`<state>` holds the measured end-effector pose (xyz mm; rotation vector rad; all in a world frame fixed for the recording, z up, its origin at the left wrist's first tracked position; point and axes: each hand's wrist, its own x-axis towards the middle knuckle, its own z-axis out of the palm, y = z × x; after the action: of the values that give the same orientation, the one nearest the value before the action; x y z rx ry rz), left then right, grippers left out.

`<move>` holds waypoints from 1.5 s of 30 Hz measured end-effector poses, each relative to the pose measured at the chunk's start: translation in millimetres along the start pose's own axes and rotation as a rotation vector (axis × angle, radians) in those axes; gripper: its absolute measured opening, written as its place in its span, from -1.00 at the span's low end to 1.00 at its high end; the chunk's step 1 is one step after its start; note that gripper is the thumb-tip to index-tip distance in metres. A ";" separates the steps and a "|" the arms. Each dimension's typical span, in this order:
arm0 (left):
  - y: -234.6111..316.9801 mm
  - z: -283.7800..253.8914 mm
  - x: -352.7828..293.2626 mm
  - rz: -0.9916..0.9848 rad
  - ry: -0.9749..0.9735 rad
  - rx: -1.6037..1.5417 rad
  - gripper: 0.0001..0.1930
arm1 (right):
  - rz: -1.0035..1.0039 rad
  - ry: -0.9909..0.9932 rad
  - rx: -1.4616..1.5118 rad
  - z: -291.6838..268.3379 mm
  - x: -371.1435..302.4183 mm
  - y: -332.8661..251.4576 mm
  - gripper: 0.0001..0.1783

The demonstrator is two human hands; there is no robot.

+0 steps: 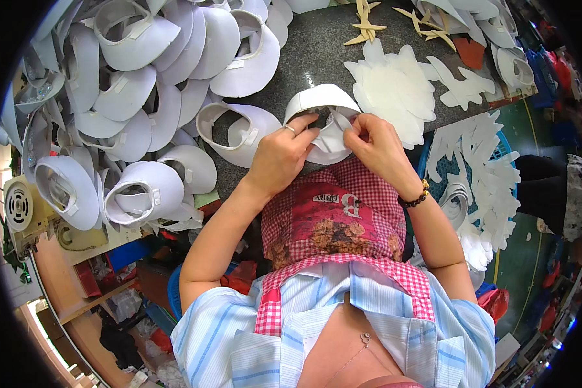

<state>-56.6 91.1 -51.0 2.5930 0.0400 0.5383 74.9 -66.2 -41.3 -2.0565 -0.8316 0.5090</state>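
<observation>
Between my two hands I hold a white sun visor point(322, 98) above the near edge of the dark table. My left hand point(283, 147) grips its band on the left, fingers curled into the opening. Pinching the band on the right side is my right hand point(376, 141). The brim tilts down toward my apron, and part of the inside lies in shadow. Another white visor point(239, 145) rests just left of my left hand. A stack of white leaf-edged cutouts point(394, 94) lies beyond my right hand.
White visors point(136, 55) are heaped across the table's left side. Pale yellow star-like pieces point(366, 27) lie at the far edge, near a white plane-shaped cutout point(460, 84). At right, a blue basket point(427, 158) holds white cutouts. A beige machine point(22, 204) stands at left.
</observation>
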 end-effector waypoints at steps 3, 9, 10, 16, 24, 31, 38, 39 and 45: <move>0.7 6.5 -8.7 0.035 0.070 0.033 -0.72 | -0.087 0.080 -0.037 5.4 -0.6 -1.2 -0.67; 5.4 -1.0 -8.7 -0.071 0.015 0.005 -0.72 | 0.044 -0.074 -0.047 -4.5 8.7 -5.8 -0.66; 6.3 -1.2 -7.9 -0.075 0.015 0.003 -0.72 | 0.044 -0.064 -0.040 -5.5 8.9 -5.5 -0.67; -3.9 6.8 -18.4 0.179 0.109 0.168 -0.66 | 0.022 -0.032 -0.033 -2.3 10.7 -1.5 -0.72; -3.3 5.9 -16.6 0.325 0.007 0.345 -0.56 | 0.048 -0.033 0.018 -1.6 14.0 5.6 -0.75; 1.6 -1.4 -13.3 0.333 -0.109 0.377 -0.55 | -0.095 0.038 -0.357 -6.5 6.1 -2.5 -0.82; 11.2 5.9 -4.9 0.168 -0.042 0.200 -0.60 | -0.413 0.010 0.056 24.9 -23.5 -1.8 -0.53; 13.1 3.3 -4.0 0.034 0.051 0.126 -0.61 | -0.386 -0.001 0.062 28.5 -23.9 4.1 -0.52; 2.3 -1.5 -16.6 0.025 -0.095 0.156 -0.70 | -0.499 0.052 -0.094 34.5 -23.7 7.4 -0.47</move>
<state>-72.6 87.7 -54.8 2.7717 0.0193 0.4356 40.0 -67.2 -65.6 -1.8403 -1.3047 0.1416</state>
